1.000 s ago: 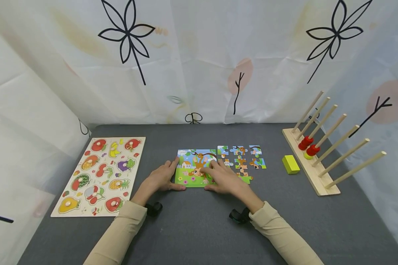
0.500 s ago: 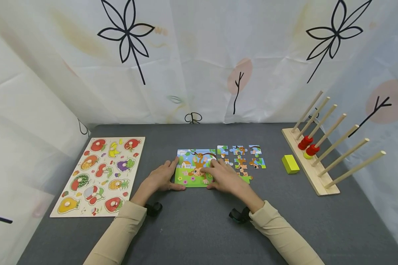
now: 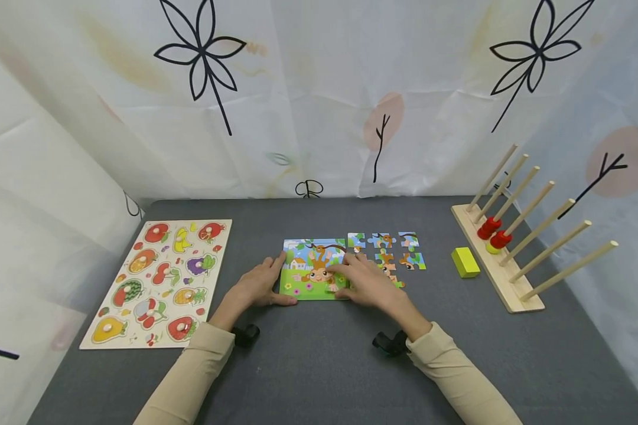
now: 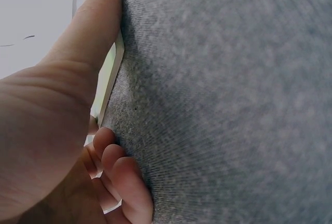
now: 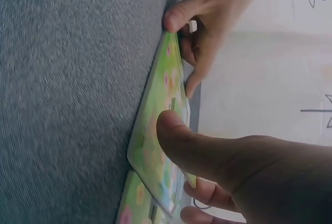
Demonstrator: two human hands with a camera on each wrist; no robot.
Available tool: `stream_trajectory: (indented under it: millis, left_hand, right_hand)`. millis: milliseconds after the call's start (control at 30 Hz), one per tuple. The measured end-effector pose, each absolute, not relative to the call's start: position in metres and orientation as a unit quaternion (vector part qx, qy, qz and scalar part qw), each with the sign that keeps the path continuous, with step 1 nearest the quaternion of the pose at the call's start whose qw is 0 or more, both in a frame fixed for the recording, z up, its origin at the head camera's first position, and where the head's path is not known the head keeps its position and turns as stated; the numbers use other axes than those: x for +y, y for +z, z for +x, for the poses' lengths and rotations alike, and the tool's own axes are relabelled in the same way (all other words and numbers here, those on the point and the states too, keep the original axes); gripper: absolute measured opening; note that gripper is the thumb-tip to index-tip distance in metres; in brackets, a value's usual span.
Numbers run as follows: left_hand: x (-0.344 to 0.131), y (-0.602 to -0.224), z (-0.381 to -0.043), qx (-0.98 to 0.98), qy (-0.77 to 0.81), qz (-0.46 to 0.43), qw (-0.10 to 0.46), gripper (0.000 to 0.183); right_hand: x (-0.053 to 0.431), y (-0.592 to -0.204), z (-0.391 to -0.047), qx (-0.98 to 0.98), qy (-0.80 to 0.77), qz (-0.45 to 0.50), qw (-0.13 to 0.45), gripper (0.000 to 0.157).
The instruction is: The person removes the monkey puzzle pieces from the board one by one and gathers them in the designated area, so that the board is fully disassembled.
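Observation:
In the head view a jigsaw puzzle board (image 3: 298,283) with a monkey picture lies in the middle of the table. My left hand (image 3: 257,283) rests against its near-left corner, index finger along the left edge and thumb along the near edge. In the left wrist view that hand's other fingers curl on the cloth. Over the board's right side, my right hand (image 3: 369,282) pinches a small green puzzle piece (image 5: 192,180), tilted up from the board in the right wrist view; the hand hides most of it. Loose puzzle pieces (image 3: 413,261) lie right of the board, some partly behind that hand.
A fruit peg puzzle (image 3: 159,254) lies on the left of the grey table (image 3: 319,366). On the right are a yellow block (image 3: 465,262) and a wooden peg rack (image 3: 510,277) with upright pegs and red and yellow beads. A printed curtain (image 3: 308,118) stands behind.
My right hand has shifted slightly right, drawing its fingers back over the board's right side, with the piece's edge now raised. The left hand has stayed in place.

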State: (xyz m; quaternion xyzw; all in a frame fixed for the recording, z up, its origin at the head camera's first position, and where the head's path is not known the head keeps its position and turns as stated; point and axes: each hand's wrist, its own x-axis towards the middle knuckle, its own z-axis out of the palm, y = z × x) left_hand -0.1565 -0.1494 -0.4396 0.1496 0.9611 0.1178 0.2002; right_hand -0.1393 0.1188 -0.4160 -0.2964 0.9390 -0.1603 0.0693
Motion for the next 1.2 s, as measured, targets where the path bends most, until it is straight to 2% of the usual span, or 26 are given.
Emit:
stream_trajectory:
  millis: [367,833,1200]
  left_hand:
    - [-0.15,-0.44,-0.156,0.962,0.12,0.145,0.2,0.12]
    - [-0.15,-0.439,-0.156,0.961,0.12,0.151,0.196,0.119]
    - [-0.149,-0.438,-0.156,0.961,0.12,0.149,0.199,0.119]
  right_hand:
    - [0.146,-0.416,-0.142,0.937,-0.179,-0.296,0.038,0.047]
    - [0.192,-0.413,-0.142,0.945,-0.195,-0.255,0.065,0.051]
    - [0.244,-0.411,-0.136,0.96,-0.164,-0.213,0.083,0.047]
